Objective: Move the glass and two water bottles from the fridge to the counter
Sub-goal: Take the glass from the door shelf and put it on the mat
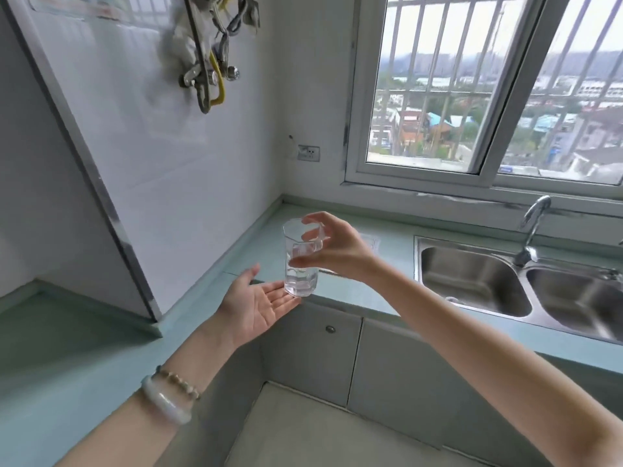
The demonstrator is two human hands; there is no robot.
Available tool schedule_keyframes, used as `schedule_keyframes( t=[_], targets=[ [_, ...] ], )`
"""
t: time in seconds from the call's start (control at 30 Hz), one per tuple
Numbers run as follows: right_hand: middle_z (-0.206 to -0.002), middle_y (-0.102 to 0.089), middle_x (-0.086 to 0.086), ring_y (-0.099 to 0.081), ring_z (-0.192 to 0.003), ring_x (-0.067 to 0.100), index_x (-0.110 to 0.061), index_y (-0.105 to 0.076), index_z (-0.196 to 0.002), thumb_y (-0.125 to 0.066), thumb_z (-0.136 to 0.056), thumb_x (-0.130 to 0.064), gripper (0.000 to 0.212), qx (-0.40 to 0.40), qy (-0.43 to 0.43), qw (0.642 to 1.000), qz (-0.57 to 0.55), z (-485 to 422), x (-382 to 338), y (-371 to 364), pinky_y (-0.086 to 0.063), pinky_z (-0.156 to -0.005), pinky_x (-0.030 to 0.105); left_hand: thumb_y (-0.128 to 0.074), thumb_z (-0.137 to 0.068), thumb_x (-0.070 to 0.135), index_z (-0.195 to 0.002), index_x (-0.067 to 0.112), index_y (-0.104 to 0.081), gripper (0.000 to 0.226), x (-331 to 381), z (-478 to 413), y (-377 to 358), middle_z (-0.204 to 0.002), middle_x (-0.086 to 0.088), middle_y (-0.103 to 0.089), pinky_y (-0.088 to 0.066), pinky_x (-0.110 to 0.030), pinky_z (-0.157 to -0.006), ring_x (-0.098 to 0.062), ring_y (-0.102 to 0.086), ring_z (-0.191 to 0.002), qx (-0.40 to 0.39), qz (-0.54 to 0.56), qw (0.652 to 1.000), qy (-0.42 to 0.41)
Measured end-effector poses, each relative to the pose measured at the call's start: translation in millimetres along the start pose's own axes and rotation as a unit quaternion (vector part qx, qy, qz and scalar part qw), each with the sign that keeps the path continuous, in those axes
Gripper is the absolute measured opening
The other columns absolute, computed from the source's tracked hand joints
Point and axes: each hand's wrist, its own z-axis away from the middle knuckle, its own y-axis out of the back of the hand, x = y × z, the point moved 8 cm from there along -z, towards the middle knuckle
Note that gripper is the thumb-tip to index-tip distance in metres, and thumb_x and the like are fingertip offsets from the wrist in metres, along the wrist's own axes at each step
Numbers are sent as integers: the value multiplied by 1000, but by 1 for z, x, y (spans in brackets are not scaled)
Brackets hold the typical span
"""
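A clear faceted glass [298,264] is upright over the front edge of the pale green counter [381,284]. My right hand [332,246] grips it from the right near its rim, thumb and fingers around the upper part. My left hand [258,303] is flat and palm up, with the fingertips right under the base of the glass. Whether the glass rests on those fingertips or on the counter edge I cannot tell. No water bottles and no fridge are in view.
A steel double sink [472,281] with a tap [534,227] sits at the right of the counter. A barred window [488,89] runs behind it. A white panel [141,146] with pipe fittings leans at the left. Grey cabinet doors [313,352] are below the counter.
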Motion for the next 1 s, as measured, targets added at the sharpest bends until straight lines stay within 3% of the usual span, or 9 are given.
schedule_keyframes(
  t=[0.1, 0.2, 0.33, 0.53, 0.63, 0.73, 0.9, 1.0],
  targets=[
    [-105, -66, -5, -62, -92, 12, -22, -53, -128, -90, -60, -27, 78, 25, -14, 1000, 11, -29, 10, 3, -46, -81, 22, -37, -99, 44, -136, -12, -34, 68, 14, -36, -4, -135, -35, -47, -48, -45, -89, -42, -57, -111, -15, 5, 1000, 20],
    [-105, -66, -2, -65, -91, 17, -23, -55, -124, -91, -59, -25, 74, 45, -32, 998, 22, -58, 28, 11, -51, -81, 25, -36, -100, 43, -130, -12, -39, 63, 24, -73, -8, -122, -34, -54, -48, -44, -89, -41, -58, -108, -27, -8, 999, 31],
    [-105, -66, 0, -63, -85, 15, -21, -55, -123, -91, -59, -23, 74, 67, -58, 996, 13, -99, 63, 26, -51, -80, 27, -36, -99, 45, -139, -12, -31, 70, 36, -135, -11, -141, -34, -43, -46, -47, -97, -43, -51, -123, -43, -13, 997, 56],
    [-103, -66, -5, -64, -89, 12, -26, -56, -121, -91, -56, -28, 73, 94, -71, 993, 27, -168, 125, 48, -52, -76, 25, -37, -100, 43, -141, -11, -29, 68, 49, -230, -27, -146, -31, -35, -44, -48, -100, -44, -43, -131, -45, -20, 996, 76],
    [-104, -65, -7, -60, -78, 5, -29, -57, -119, -91, -58, -26, 69, 93, -81, 992, 28, -207, 149, 62, -46, -67, 18, -37, -100, 43, -138, -11, -33, 67, 61, -282, -37, -141, -30, -43, -47, -47, -93, -42, -50, -123, -47, -26, 995, 83],
    [-106, -66, -5, -57, -75, 3, -28, -57, -119, -91, -59, -24, 69, 93, -89, 991, 21, -245, 173, 73, -43, -67, 17, -37, -100, 44, -133, -12, -38, 65, 75, -328, -43, -134, -29, -49, -47, -46, -93, -41, -55, -115, -44, -29, 994, 92],
    [-107, -67, -4, -60, -86, 8, -27, -56, -121, -91, -59, -24, 71, 77, -91, 993, 20, -306, 207, 75, -44, -71, 17, -35, -101, 43, -118, -10, -46, 57, 94, -388, -41, -117, -27, -57, -44, -46, -98, -39, -56, -109, -24, -19, 995, 92],
    [-108, -67, -3, -64, -94, 15, -29, -55, -120, -91, -57, -24, 73, 68, -101, 992, 17, -338, 233, 65, -52, -77, 26, -36, -100, 45, -131, -12, -40, 65, 102, -427, -27, -133, -29, -50, -42, -46, -104, -40, -52, -122, -11, -15, 995, 103]
  ],
)
